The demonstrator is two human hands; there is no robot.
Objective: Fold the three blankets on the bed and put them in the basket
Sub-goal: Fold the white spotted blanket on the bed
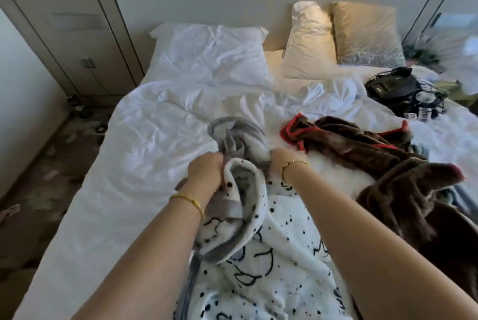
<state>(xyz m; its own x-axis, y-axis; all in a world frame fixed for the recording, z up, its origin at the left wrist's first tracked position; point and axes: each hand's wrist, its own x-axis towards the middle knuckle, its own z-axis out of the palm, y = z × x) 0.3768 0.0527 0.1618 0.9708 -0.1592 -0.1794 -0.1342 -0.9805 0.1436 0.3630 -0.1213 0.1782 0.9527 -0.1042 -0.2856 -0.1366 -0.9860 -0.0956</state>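
A white blanket with black spots and a grey underside lies bunched on the bed in front of me. My left hand grips its rolled edge at one side, and my right hand grips the gathered grey part close beside it. To the right, a brown blanket with red trim lies crumpled on the sheet. A fluffy white patch shows between the two blankets; I cannot tell if it is a third blanket. No basket is in view.
Several pillows lean against the wall at the head of the bed. Black bags and cables lie at the bed's far right. Clutter covers the floor along the left side, next to a closet door.
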